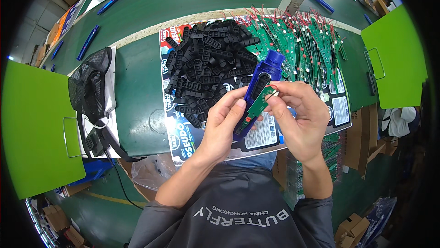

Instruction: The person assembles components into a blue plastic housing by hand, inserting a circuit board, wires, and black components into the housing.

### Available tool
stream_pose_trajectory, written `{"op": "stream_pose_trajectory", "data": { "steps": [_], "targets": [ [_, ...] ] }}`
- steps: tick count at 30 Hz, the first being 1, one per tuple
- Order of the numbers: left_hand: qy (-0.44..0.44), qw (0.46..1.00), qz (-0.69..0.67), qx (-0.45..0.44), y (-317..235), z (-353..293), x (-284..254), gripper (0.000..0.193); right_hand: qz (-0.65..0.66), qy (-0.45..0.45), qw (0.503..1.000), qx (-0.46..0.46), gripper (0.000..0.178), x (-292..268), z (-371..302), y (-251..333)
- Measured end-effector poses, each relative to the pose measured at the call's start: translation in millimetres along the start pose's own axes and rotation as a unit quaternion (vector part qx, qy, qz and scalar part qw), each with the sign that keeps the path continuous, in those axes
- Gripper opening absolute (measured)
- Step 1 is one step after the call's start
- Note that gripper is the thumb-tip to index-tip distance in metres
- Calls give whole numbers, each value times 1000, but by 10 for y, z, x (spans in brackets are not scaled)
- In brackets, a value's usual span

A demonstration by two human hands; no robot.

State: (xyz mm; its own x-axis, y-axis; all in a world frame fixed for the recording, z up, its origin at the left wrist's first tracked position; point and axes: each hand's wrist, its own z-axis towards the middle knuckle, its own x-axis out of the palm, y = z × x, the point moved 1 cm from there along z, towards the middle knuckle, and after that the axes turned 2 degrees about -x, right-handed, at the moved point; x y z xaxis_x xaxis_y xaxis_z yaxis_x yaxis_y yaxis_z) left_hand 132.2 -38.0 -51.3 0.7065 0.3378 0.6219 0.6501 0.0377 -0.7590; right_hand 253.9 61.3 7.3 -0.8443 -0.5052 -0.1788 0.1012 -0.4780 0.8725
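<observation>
My left hand (223, 122) is wrapped round a long blue plastic housing (271, 64), which is tilted with its narrow end pointing away from me. A black rubber button pad (261, 86) sits in the housing's opening. Over the lower part of the housing lies a narrow green circuit board (259, 105), slanted along it. My right hand (300, 115) pinches the board's upper end, where a red wire and a small white connector show between thumb and fingers. Whether the board touches the housing I cannot tell.
A heap of black button pads (206, 60) lies left of my hands. Many green circuit boards with red wires (302, 46) are piled at the right. Both rest on a printed sheet (176, 129). A black mesh cap (91, 83) lies further left; blue housings (88, 42) lie beyond.
</observation>
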Motion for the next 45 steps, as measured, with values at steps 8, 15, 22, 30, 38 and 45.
{"op": "stream_pose_trajectory", "data": {
  "steps": [8,15,22,30,38,45],
  "targets": [
    [-1,1000,8,-7,2,-6,15,39,4,28,998,61,24,-68,35,43],
    [12,1000,12,-20,44,43,22,38,-18,21,994,108,24,-71,63,8],
    [10,1000,10,6,10,50,122,38,-173,24,985,3,28,-67,127,123],
    [1,1000,-8,13,134,-4,116,37,-228,-39,973,-19,30,-26,35,-69],
    [1,998,49,30,114,-10,174,36,-151,-71,986,11,59,-1,8,-190],
    [-19,996,74,45,145,-32,180,33,-54,-86,991,86,72,6,-25,-225]
  ]
}}
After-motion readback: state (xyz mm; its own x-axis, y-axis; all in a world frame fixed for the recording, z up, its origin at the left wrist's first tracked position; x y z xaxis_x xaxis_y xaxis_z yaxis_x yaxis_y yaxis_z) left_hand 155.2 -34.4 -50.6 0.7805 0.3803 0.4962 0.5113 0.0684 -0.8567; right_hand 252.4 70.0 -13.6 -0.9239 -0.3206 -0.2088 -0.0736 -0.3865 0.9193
